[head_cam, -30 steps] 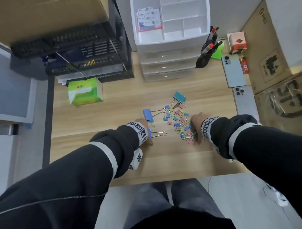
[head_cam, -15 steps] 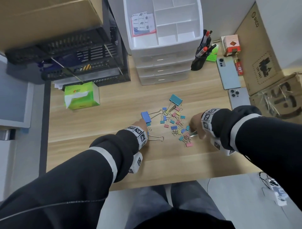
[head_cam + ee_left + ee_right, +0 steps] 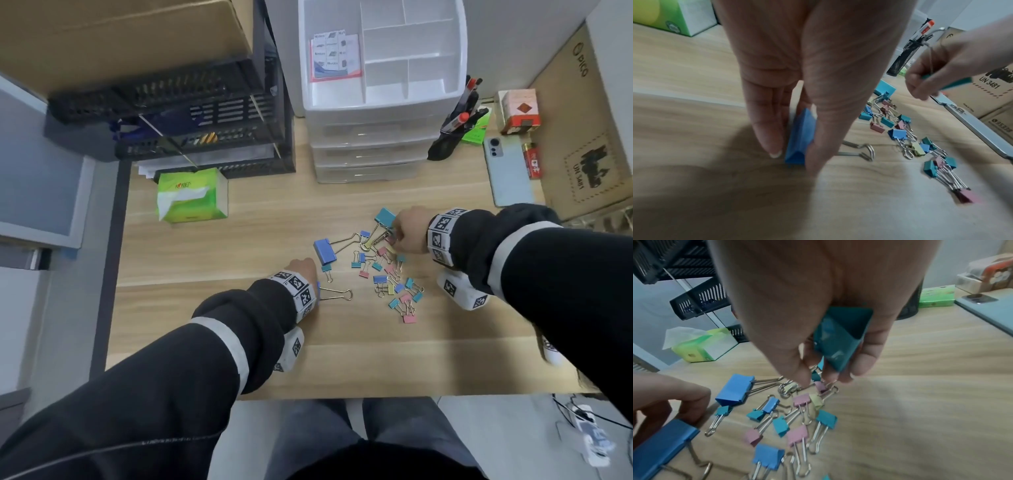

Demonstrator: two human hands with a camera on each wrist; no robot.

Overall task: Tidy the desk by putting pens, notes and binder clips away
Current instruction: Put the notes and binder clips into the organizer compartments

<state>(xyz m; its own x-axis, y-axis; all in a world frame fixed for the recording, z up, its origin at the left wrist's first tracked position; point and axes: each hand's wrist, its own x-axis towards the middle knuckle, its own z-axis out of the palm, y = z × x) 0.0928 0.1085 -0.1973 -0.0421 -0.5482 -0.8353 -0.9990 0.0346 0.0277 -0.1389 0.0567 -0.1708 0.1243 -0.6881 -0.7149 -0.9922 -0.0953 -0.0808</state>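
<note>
The left hand [image 3: 301, 270] pinches a large blue metal binder clip [image 3: 800, 138] between thumb and fingers [image 3: 766, 129], the clip standing on edge on the pale wood-grain counter [image 3: 239, 359]; if the pinch rides too near the fold, the clip may squirt out sideways as it lifts. To its right the loose heap of small pastel binder clips [image 3: 390, 274] lies with wire handles crossed, so a snagged handle could drag neighbours along and scatter them. The right hand [image 3: 409, 233] already holds a large teal binder clip [image 3: 840, 339] in curled fingers while its fingertips reach for more; that full grip risks dropping one. A green tissue box [image 3: 191, 197] sits far left, a white drawer organiser [image 3: 380, 102] far centre, phones far right.
</note>
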